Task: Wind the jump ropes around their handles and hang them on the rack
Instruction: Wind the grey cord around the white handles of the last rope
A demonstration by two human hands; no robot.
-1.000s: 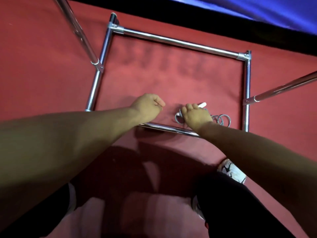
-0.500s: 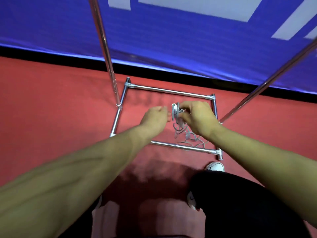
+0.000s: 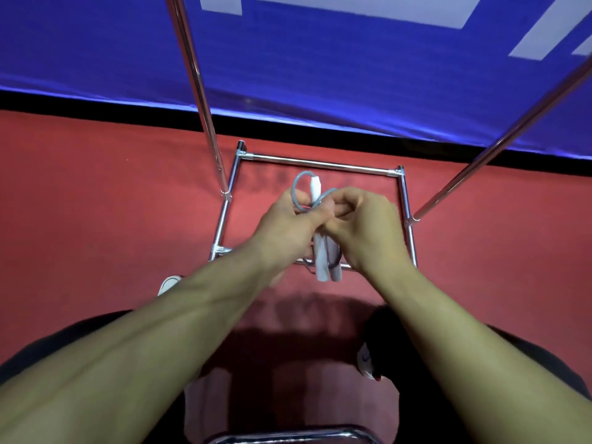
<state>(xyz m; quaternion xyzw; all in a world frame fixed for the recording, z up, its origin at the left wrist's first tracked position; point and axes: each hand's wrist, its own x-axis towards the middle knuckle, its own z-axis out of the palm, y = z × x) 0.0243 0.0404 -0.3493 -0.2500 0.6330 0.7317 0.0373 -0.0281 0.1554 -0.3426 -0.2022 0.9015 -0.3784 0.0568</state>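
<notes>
Head view looks down on the jump rope, held in mid-air above the rack's floor frame, its two pale handles side by side and pointing down toward the person. A loop of grey-blue cord rises past a white handle end at the top of the bundle, and a little more cord shows near the lower handle tips. The left hand curls round the upper part of the handles, while the right hand presses in beside it, its fingers pinching the cord where it crosses the handles. Judging by the loose loop, winding is in progress but not finished; the cord looks only partly wrapped. Hanging is not yet done: the rack uprights stand bare in view. Red floor lies beneath, blue padding beyond.
</notes>
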